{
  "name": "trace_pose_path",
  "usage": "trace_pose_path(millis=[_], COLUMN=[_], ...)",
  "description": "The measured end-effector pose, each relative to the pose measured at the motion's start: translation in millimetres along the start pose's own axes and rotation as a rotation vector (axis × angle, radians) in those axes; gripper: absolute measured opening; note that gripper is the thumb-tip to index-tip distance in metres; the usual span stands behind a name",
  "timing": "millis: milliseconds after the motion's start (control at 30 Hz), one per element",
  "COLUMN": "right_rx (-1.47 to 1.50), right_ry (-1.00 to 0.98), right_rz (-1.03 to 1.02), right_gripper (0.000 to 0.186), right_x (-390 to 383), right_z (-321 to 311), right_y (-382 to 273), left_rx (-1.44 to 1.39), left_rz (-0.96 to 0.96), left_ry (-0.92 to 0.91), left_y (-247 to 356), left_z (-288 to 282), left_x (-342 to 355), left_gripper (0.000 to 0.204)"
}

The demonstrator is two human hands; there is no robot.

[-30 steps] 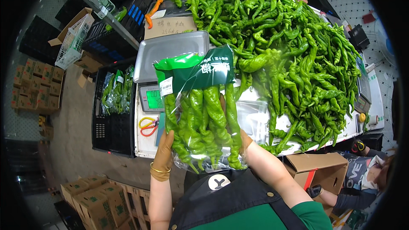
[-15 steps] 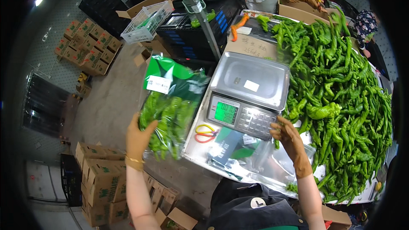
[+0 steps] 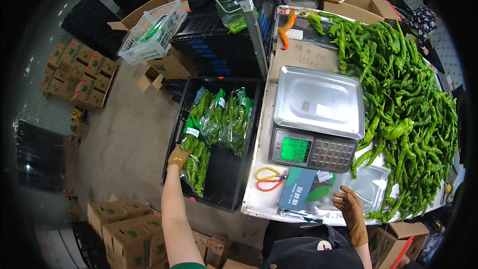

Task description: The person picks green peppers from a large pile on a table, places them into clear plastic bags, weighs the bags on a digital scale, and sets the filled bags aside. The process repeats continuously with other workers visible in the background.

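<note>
Left hand (image 3: 178, 158), gloved, closed around a filled bag of green peppers (image 3: 195, 155), lowered into the black crate (image 3: 219, 197) beside the worktop (image 3: 259, 200), long axis running away from the body, next to other bags (image 3: 226, 119) lying the same way. Right hand (image 3: 350, 212), gloved, fingers loosely spread and holding nothing, resting on the stack of empty bags (image 3: 311, 192) just below the scale (image 3: 317, 119), heap of loose peppers (image 3: 408, 99) further right.

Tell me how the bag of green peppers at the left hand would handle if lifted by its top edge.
The bag of peppers looks like thin clear film, so it would probably sag and bend. It is packed full of long peppers, so likely fairly heavy for its size. The glossy film may slip against the gloved left hand, which rests at its edge in the black crate.
</note>
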State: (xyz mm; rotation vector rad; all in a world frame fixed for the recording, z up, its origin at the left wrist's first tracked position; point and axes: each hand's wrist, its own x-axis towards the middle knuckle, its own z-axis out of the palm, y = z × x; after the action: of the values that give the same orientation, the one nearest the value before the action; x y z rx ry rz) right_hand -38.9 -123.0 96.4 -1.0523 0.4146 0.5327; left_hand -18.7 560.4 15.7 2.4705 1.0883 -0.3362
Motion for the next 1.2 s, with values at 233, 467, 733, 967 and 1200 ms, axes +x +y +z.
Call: trace_pose_path(millis=[233,467,733,967,1200], right_rx=[-0.059,-0.137,-0.184,-0.227,-0.203], right_ry=[0.085,0.053,0.089,0.064,0.082], right_rz=[0.05,0.129,0.173,0.173,0.156], right_gripper=[0.038,0.038,0.035,0.034,0.035], right_x=[10.1,31.3,46.6,51.8,48.8], right_z=[39.2,62.0,69.9,80.2,68.1], right_y=[10.8,17.0,20.5,17.9,24.0], left_rx=[-0.376,-0.288,-0.314,-0.328,-0.209], left_rz=[-0.007,0.111,0.125,0.013,-0.016], left_ry=[0.232,0.455,0.508,0.557,0.074], left_y=[-105.3,-94.9,-96.4,-132.5,-62.2], left_z=[53.9,55.9,69.4,94.0,13.2], left_x=[3.2,-11.0,3.4,13.1,-17.9], left_gripper=[0.052,0.04,0.039,0.042,0.048])
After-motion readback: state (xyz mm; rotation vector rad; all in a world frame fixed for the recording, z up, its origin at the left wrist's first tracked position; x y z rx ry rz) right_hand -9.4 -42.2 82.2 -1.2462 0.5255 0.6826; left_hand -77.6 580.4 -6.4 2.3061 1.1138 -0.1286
